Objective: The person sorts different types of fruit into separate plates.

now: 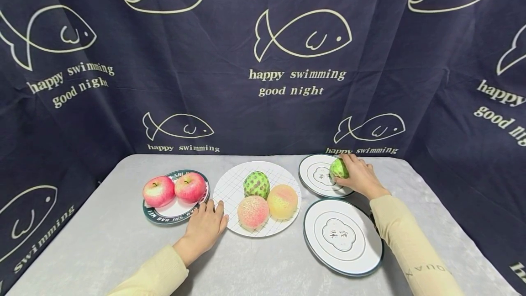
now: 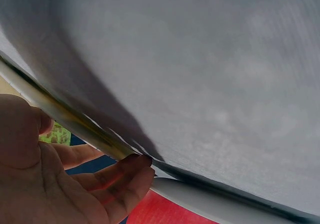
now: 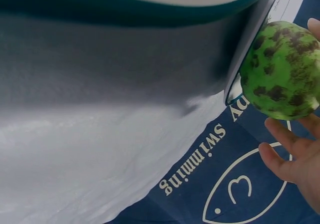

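Pinching a green fruit in the right hand, at the right side of the far right plate, beyond the near right plate. With the left hand loosely spread beside the apple plate and the checked plate, well left of that fruit.

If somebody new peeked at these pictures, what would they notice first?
Probably the big dark blue curtain, with pale fish drawn on it behind the table. Next might come the two shiny red apples, side by side on the left plate. Then perhaps the spotted green fruit held in the right grip, at the far plate on the right.
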Demonstrator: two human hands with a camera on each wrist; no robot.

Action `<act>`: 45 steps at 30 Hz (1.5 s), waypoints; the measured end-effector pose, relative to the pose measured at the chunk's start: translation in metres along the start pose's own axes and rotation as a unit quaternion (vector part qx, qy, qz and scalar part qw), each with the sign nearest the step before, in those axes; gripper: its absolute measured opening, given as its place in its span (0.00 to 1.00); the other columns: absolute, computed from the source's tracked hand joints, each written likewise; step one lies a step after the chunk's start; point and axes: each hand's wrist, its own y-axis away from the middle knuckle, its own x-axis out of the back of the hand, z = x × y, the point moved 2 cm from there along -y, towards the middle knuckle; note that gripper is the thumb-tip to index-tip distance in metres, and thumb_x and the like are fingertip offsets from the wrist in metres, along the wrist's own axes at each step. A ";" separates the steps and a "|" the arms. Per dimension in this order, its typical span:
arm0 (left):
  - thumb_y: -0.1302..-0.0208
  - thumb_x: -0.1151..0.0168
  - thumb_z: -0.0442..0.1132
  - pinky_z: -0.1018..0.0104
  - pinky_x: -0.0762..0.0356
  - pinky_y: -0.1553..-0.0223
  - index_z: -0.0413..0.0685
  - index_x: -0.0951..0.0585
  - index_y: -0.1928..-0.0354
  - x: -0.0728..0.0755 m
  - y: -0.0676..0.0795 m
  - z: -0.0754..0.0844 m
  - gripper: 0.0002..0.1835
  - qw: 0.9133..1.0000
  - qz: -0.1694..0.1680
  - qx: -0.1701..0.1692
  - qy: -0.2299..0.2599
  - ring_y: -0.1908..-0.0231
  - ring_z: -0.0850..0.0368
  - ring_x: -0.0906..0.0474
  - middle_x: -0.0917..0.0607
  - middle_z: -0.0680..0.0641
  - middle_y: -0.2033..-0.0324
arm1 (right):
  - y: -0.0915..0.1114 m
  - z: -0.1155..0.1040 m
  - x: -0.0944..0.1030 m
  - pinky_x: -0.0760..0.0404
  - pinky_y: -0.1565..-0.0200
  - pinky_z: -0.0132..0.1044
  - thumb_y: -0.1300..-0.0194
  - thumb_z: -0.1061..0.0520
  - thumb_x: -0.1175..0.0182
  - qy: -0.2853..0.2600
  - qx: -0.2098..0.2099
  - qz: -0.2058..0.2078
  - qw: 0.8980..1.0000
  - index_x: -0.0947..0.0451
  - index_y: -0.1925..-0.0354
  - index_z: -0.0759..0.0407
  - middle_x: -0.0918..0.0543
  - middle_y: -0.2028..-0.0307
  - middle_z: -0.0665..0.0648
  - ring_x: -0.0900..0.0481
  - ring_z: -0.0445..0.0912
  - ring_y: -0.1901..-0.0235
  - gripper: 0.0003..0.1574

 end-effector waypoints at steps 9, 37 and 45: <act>0.36 0.50 0.48 0.49 0.27 0.60 0.38 0.25 0.48 -0.001 0.000 0.000 0.22 1.000 -0.003 0.001 -0.001 0.59 0.42 0.27 0.24 0.37 0.60 | -0.003 -0.010 0.006 0.37 0.57 0.59 0.49 0.43 0.36 0.037 0.012 -0.005 0.999 0.39 0.38 0.62 0.34 0.42 0.68 0.35 0.64 0.48 0.46; 0.36 0.50 0.48 0.50 0.27 0.62 0.38 0.25 0.49 -0.006 -0.001 -0.002 0.22 1.000 0.011 -0.002 -0.012 0.60 0.41 0.27 0.24 0.37 0.61 | -0.008 -0.069 0.002 0.34 0.52 0.57 0.43 0.44 0.42 0.081 0.118 0.058 0.988 0.30 0.45 0.62 0.26 0.48 0.62 0.28 0.61 0.51 0.33; 0.37 0.50 0.48 0.50 0.27 0.62 0.38 0.25 0.49 -0.006 -0.001 -0.002 0.22 1.000 0.014 -0.002 -0.010 0.61 0.41 0.27 0.24 0.37 0.61 | -0.006 -0.088 -0.005 0.32 0.55 0.56 0.44 0.46 0.41 0.078 0.150 0.068 0.983 0.28 0.48 0.61 0.24 0.51 0.62 0.26 0.60 0.55 0.30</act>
